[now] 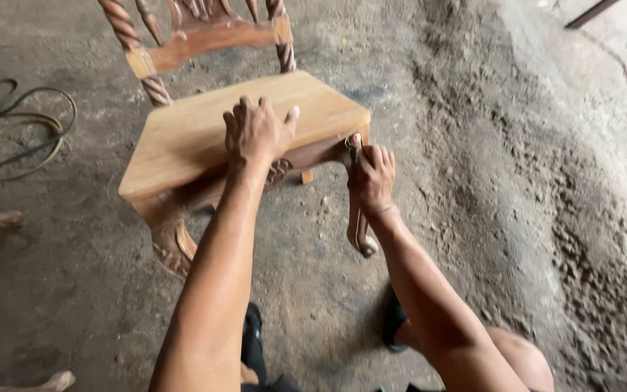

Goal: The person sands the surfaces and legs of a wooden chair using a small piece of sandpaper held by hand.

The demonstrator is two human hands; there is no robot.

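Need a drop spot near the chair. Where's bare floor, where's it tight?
Bare: smooth floor left of the chair, below the coiled hose. Seat's back half is free too. Tight: front rail, under the left hand and right hand. Right side is loose dirt.

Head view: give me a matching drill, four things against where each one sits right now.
1. left hand
2. right hand
3. coiled yellowish hose
4. twisted wooden chair-back post

a. on the dirt floor, far left
b. flat on the pale wooden chair seat
c. top of frame, above the seat
d. gripping the carved front chair leg

Pairs: 1-b, 2-d, 3-a, 4-c
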